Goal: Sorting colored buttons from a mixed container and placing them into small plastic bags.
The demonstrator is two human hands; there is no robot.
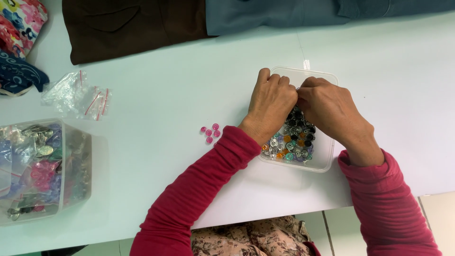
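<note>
Head view, white bench [180,95]. Shallow clear plastic rectangular tray [327,161] sits right of centre, holding a mixed layer of small round snap buttons [296,142]: black, orange, teal, clear and silver. Left hand [270,106] and right hand [332,111] meet over the far half of the tray, fingers curled inward and pinched together at a tiny pale item between the fingertips; item too small to identify. Hands cover much of the tray's contents.

Just left of the tray, on bare bench, a cluster of four small pink round buttons [210,133], touching or nearly so.

Near left: large clear plastic tub [78,161], cut off by the frame edge, filled with bagged buttons in silver, pink and blue. Far of it, crumpled clear zip bags [76,97] with red strips.

Far edge: folded brown cloth [132,26] beside blue-grey cloth [294,14], both cropped. Flowered fabric [21,21] at far left corner, partly seen.
</note>
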